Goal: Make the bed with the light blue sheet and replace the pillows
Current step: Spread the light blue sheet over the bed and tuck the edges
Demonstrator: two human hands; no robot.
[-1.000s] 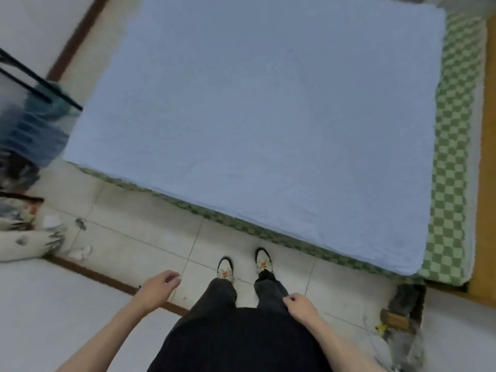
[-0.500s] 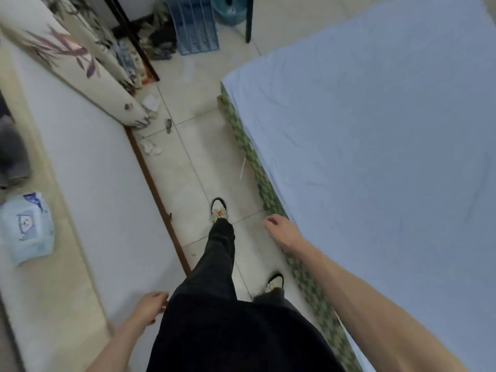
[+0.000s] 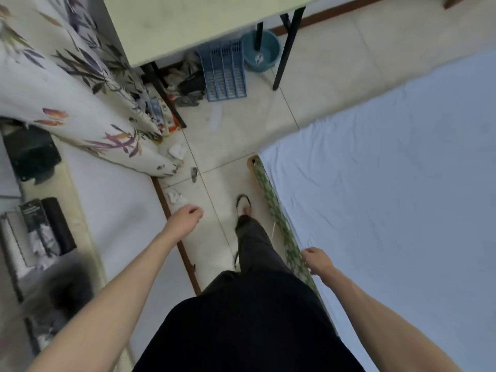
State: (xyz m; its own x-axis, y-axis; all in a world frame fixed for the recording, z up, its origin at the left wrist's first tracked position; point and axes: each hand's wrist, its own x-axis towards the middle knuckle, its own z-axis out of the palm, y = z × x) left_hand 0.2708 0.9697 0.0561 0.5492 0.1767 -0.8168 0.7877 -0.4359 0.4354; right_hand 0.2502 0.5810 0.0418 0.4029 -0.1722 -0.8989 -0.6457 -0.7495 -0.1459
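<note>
Beside the light blue sheet, both hands seemingly hang empty.

Now facing along the aisle beside the light blue sheet, one foot forward; left hand raised, right hand drawn back beside the mattress edge; table newly in view.

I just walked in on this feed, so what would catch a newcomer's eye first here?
The light blue sheet spread flat over the bed fills the right side. On the left lies a floral-printed pillow. Between them the person walks along the tiled floor, left hand and right hand both holding nothing.
</note>
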